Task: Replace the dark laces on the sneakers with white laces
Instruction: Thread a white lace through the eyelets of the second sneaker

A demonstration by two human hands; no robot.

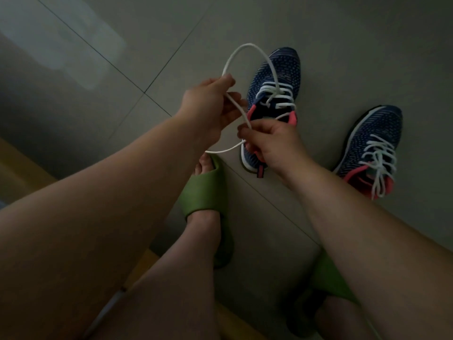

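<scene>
**Both hands on the white lace**

We hold the white lace (247, 49) of the near sneaker (274, 94) in both hands. Our left hand (210, 106) pinches one strand between thumb and curled fingers; from that pinch the lace arcs up and over in a wide loop, then drops to the eyelets on the far side of the grip. Our right hand (269, 143) pinches the lace just below and beside the left, fingers curled over the sneaker's pink collar, and a loose tail curves out from it toward our left foot. The two pinches sit close, joined by a short taut run of lace.

The near sneaker lies on the floor (343, 33) directly beyond our hands, already threaded in white. The second sneaker (372, 148), well out past the right hand, also wears white laces. Under our arms, nearer than the grip, are our feet in green slides (203, 190).
</scene>
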